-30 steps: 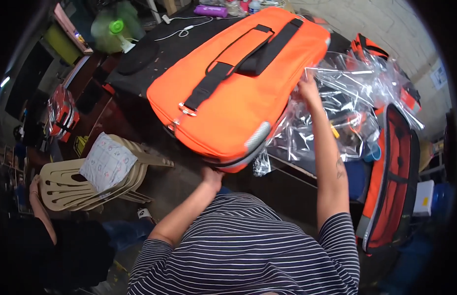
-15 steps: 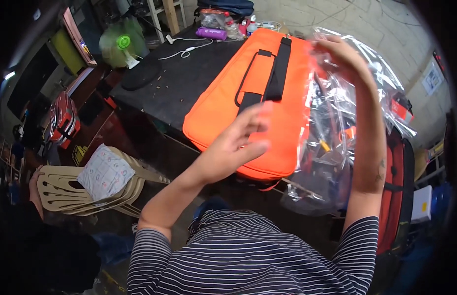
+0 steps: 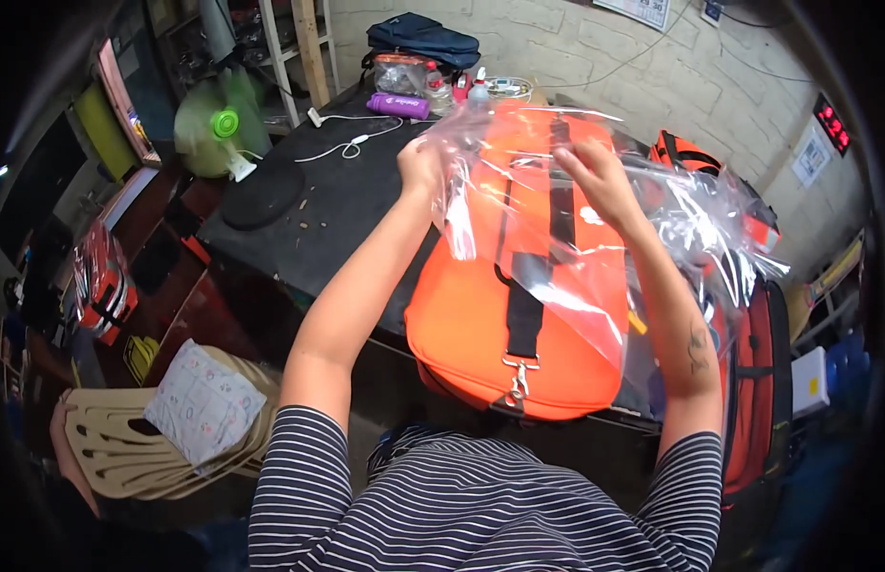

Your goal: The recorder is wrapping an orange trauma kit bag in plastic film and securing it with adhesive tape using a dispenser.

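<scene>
Bright-orange rectangular fabric bag [image 3: 461, 329] lay on the black surface [image 3: 356, 195], long axis near-to-far, left hand [image 3: 421, 168] gripping clear plastic film [image 3: 459, 214] beyond its left edge, right hand [image 3: 606, 189] nearer, above its far-right part, grip unclear.

The upper part of the orange bag [image 3: 461, 329] is veiled by glare and folds of clear plastic [image 3: 458, 195], and its underside is hidden from above. The fingertips of the left grip [image 3: 423, 170] are obscured by the plastic, and whether any is held by the right grip [image 3: 600, 186] cannot be told. The blades of the fan [image 3: 225, 122] are blurred. The pale crumbs on the worktop [image 3: 352, 186] are too small to be identified. A calendar [image 3: 638, 8] is cut off by the upper edge, the striped shirt [image 3: 490, 505] by the lower. Beside the beige chairs [image 3: 109, 448], another person's arm [image 3: 72, 459] is only partly shown.
</scene>
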`<state>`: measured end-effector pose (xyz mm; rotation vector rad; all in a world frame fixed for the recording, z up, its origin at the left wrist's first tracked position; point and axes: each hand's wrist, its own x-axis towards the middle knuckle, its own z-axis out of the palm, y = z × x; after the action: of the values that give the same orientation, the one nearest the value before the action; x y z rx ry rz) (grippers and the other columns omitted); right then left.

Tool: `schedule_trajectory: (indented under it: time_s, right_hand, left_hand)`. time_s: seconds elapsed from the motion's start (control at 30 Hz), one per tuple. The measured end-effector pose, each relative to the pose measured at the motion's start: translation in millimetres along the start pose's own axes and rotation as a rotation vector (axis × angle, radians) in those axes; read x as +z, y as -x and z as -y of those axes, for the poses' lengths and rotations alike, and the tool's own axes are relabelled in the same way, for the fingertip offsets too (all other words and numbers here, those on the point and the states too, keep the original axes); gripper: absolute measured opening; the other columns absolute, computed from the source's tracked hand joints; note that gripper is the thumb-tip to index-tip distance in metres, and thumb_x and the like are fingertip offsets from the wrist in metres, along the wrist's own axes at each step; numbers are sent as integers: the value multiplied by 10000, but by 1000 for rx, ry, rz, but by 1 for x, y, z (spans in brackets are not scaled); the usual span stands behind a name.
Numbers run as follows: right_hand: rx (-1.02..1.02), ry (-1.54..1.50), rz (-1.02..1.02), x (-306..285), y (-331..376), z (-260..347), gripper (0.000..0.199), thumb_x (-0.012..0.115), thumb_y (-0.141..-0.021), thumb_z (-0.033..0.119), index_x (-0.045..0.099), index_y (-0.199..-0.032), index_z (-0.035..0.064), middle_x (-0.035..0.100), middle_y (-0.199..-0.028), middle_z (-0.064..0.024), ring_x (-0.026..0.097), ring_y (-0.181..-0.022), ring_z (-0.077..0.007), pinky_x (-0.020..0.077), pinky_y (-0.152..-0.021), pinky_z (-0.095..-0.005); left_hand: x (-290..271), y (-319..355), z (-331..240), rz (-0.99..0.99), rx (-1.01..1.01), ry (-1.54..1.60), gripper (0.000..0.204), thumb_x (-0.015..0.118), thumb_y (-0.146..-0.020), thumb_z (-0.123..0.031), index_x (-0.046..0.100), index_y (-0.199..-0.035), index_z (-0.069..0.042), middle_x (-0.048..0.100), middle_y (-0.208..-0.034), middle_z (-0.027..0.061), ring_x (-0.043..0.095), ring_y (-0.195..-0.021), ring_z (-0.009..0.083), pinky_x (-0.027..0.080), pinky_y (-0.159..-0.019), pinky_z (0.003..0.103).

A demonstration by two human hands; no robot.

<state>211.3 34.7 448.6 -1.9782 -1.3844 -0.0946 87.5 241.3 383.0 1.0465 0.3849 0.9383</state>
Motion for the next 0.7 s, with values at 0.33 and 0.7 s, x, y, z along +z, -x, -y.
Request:
schedule_trajectory:
  time_s: [0.33, 0.7]
  right_hand:
    - [-57, 583, 449, 34, 90, 49, 944, 668, -718, 605, 314, -1406, 62, 366, -1361, -237, 327, -1283, -422, 267, -1040, -573]
    - [105, 544, 476, 15, 103, -30, 499, 437, -965, 335, 336, -1430, 183, 330, -1406, -208, 354, -1284, -392, 273, -1037, -553]
  left_hand:
    - [-9, -81, 64, 228, -275, 362, 188, 581, -883, -107, 592, -1048, -17, 617, -761, 38, 581, -624, 139, 456, -531, 270]
    - [-112, -127, 12, -77, -228, -30, 313, 590, -872, -335, 601, -1076, -98, 650, -899, 48, 614, -768, 175, 487, -694, 329]
